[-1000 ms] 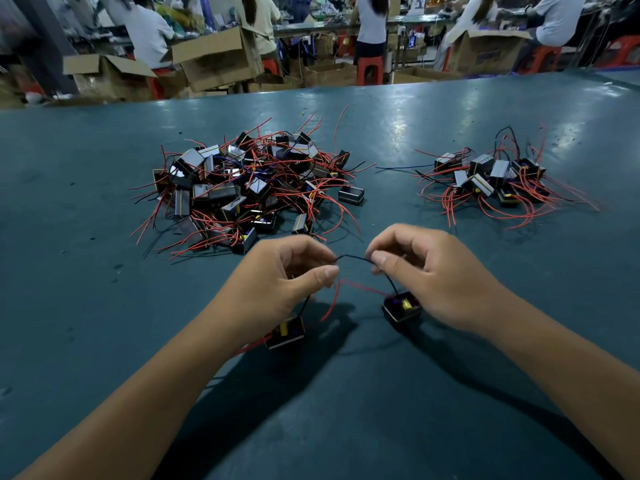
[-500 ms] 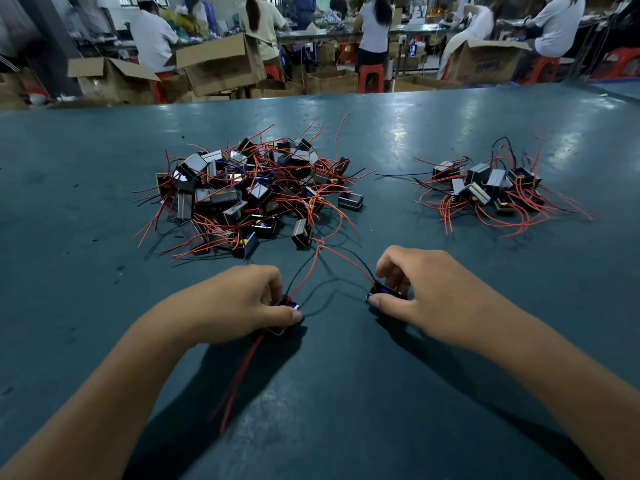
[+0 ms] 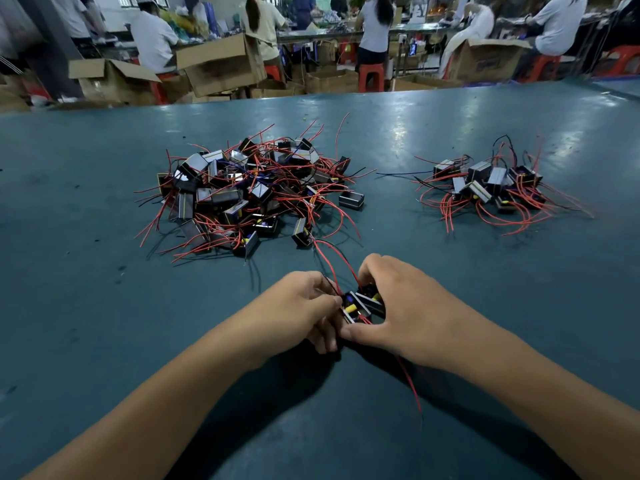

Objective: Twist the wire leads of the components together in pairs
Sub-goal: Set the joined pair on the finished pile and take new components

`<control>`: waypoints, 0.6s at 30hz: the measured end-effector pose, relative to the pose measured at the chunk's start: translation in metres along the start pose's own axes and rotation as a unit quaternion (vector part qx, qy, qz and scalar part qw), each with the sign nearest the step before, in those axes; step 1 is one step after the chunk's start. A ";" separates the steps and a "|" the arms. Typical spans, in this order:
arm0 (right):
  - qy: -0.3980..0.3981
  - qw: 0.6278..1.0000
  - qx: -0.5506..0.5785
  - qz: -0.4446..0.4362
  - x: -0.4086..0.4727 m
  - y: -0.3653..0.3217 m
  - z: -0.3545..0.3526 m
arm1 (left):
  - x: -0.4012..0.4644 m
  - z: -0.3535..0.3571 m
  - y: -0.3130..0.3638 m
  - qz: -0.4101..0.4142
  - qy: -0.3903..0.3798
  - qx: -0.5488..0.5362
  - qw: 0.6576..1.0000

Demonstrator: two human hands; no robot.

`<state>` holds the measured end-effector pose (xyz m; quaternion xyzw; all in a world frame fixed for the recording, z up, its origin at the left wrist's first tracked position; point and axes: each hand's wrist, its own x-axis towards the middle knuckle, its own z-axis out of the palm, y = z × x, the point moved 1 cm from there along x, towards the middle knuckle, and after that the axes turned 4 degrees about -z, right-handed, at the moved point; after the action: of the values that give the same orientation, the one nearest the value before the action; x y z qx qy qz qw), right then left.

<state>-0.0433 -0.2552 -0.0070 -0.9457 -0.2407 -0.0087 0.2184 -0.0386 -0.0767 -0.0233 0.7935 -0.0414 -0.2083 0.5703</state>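
Observation:
Two small black box components with yellow parts sit side by side on the green table, pressed together between my hands. My left hand grips the left one with curled fingers. My right hand curls over and holds the right one, thumb underneath. Their red and black leads loop up from the pair toward the big pile. One red lead trails back under my right wrist.
A large heap of loose components with red wires lies ahead to the left. A smaller heap lies ahead to the right. The green table runs back to cardboard boxes and people at benches.
A second ago my hands pinched a black lead in the air between two hanging components. They then dropped to the table, each taking a component, and have now brought the two together.

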 end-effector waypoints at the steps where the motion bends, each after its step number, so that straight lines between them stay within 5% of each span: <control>1: -0.003 1.000 -0.008 -0.003 0.000 0.000 -0.001 | 0.001 -0.004 0.000 0.016 0.017 0.045 0.999; 8: 0.045 0.998 0.007 0.040 0.005 0.024 -0.034 | 0.005 -0.022 0.000 0.092 0.127 0.117 0.981; 13: 0.181 0.975 -0.043 0.124 0.049 0.108 -0.103 | 0.006 -0.014 0.001 0.144 0.168 0.158 0.962; 18: 0.192 0.954 -0.036 0.226 0.084 0.182 -0.135 | 0.004 -0.015 0.002 0.166 0.175 0.204 0.949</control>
<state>0.1264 -0.4169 0.0513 -0.9630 0.0261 -0.1498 0.2224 -0.0287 -0.0658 -0.0192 0.8988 -0.1130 0.0444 0.4213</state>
